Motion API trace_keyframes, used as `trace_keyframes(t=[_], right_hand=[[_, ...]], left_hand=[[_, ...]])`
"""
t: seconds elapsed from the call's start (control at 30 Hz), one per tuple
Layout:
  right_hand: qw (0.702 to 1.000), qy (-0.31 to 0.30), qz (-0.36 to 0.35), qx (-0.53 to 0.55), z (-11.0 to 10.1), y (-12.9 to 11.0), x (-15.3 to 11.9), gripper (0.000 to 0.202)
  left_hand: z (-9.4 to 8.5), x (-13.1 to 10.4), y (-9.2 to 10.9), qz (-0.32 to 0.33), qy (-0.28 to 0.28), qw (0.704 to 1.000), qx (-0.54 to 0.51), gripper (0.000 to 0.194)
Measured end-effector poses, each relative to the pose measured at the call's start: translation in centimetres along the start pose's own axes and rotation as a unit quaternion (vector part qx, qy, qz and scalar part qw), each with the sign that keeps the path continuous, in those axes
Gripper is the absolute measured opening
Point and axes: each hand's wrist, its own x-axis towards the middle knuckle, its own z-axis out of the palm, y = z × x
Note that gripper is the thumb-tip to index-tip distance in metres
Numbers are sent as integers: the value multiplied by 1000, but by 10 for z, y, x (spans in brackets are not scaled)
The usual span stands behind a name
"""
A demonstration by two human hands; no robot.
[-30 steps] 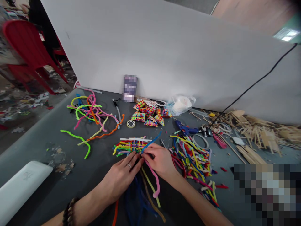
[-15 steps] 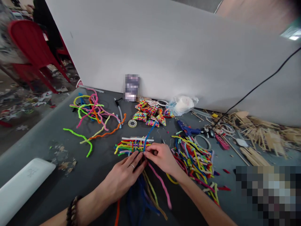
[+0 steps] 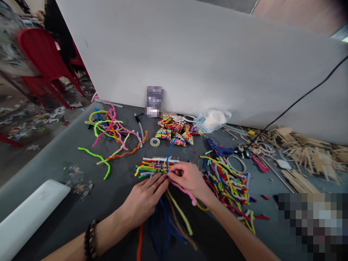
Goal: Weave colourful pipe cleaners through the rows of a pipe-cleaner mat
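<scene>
Left hand [image 3: 144, 197] lies open, pressing the woven mat [image 3: 153, 167]; right hand [image 3: 187, 178] beside it pinches a blue pipe cleaner [image 3: 169, 154] rising beyond the fingers.

The table [image 3: 54, 170] has a dark grey top. On it lie loose pipe cleaners [image 3: 111, 127] at far left, a woven mat [image 3: 153, 167] at centre, a second pile [image 3: 228, 181] to its right, beaded pieces [image 3: 175, 131], a tape ring [image 3: 154, 142], a glue gun [image 3: 217, 148], a plastic bag [image 3: 213, 120], wooden sticks [image 3: 301, 156] and a white case [image 3: 29, 214].
</scene>
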Motion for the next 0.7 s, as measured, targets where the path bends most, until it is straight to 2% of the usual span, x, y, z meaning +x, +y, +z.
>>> trace_keyframes(t=[0.1, 0.17, 0.33, 0.43, 0.53, 0.7], right_hand=[[1000, 0, -2, -8, -1, 2, 0, 8], [1000, 0, -7, -8, -2, 3, 0, 8], [1000, -17, -10, 15, -5, 5, 5, 6], [1000, -22, -3, -7, -6, 2, 6, 6], [999, -4, 11, -45, -5, -3, 4, 6], [995, 43, 22, -86, 6, -6, -2, 7]], left_hand=[[-2, 2, 1, -10, -21, 1000, -9, 82], [-4, 4, 3, -6, -37, 999, -2, 84], [-3, 3, 5, 6, -52, 999, 13, 77], [0, 2, 6, 8, -49, 998, 26, 65], [1, 2, 6, 11, -48, 998, 29, 55], [-2, 3, 4, 24, -58, 998, 21, 56]])
